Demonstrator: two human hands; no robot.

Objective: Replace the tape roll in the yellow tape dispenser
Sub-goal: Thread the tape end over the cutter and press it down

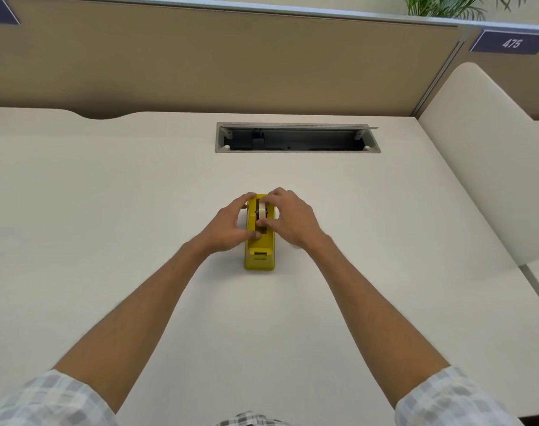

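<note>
The yellow tape dispenser (260,256) stands on the pale desk (108,210), its cutter end toward me. A whitish tape roll (262,209) sits upright in its slot. My left hand (228,226) wraps the dispenser's left side, thumb resting on top of the body. My right hand (288,221) comes over the right side, with thumb and fingertips pinching the tape roll. The far end of the dispenser is partly hidden by my fingers.
An open cable tray (297,138) is recessed in the desk behind the dispenser. A tan partition (231,63) runs along the back. A cream divider panel (489,155) stands at the right, with a "475" sign (511,43) above it.
</note>
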